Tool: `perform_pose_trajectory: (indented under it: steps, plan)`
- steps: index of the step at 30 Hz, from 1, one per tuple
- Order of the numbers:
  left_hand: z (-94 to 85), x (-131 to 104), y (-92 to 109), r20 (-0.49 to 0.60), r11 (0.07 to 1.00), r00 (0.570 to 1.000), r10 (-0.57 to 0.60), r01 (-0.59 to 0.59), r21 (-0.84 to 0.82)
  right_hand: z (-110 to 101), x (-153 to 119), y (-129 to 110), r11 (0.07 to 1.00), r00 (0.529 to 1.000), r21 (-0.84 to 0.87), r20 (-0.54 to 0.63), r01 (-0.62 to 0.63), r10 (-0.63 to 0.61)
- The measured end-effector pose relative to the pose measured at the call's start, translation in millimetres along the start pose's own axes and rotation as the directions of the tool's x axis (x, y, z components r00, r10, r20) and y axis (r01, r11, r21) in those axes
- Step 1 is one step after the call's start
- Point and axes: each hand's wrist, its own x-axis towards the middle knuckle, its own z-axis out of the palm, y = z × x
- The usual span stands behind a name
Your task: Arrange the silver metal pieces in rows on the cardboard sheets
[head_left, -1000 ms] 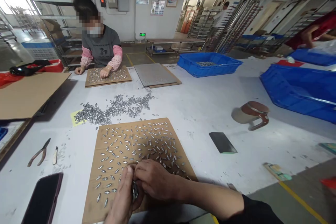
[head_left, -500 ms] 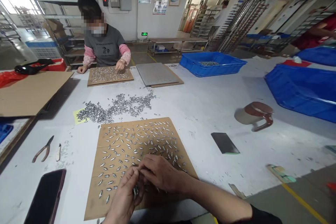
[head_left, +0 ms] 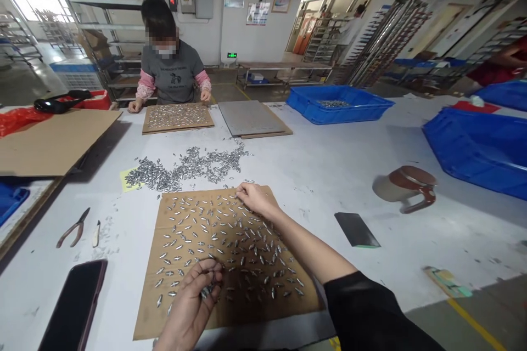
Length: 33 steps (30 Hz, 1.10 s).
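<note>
Many small silvery metal pieces lie spaced out over a brown cardboard sheet (head_left: 154,285) in front of me. Above its lower middle, my left hand (head_left: 193,293) is curled around several metal pieces (head_left: 207,290). My right hand (head_left: 253,197) reaches to the sheet's far edge, its fingertips pinched together at the surface; whatever is between them is too small to make out. Beyond the sheet, a loose heap of the same metal pieces (head_left: 193,167) spreads on the white table, partly over a yellow paper (head_left: 128,180).
Pliers (head_left: 74,228), a small knife (head_left: 96,234) and a phone (head_left: 72,307) lie at left. On the right are a dark plate (head_left: 356,229), a mug (head_left: 405,184) and blue bins (head_left: 341,112). Across the table, a person (head_left: 173,74) sits by another filled board (head_left: 177,119).
My right hand has moved from beside my left hand to the far edge of the cardboard. My left hand stays low over the sheet. The person opposite has shifted a hand off the board's middle.
</note>
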Motion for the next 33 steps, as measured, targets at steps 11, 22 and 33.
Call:
perform_pose_trajectory:
  steps: [11,22,33]
  plan:
    - [3.1,-7,4,-0.101,0.996,0.992,-0.07,0.075,0.05,36,35,-10,0.976,0.998,-0.213,0.057,0.036,-0.025]
    - [8.8,-10,7,-0.008,0.991,0.999,-0.04,0.041,0.125,14,-52,-38,0.926,0.926,0.019,0.02,0.376,-0.377]
    - [21.5,-27,-3,0.115,0.938,0.993,0.016,-0.055,0.344,29,-151,-47,0.757,0.759,0.465,0.236,0.46,-0.607]
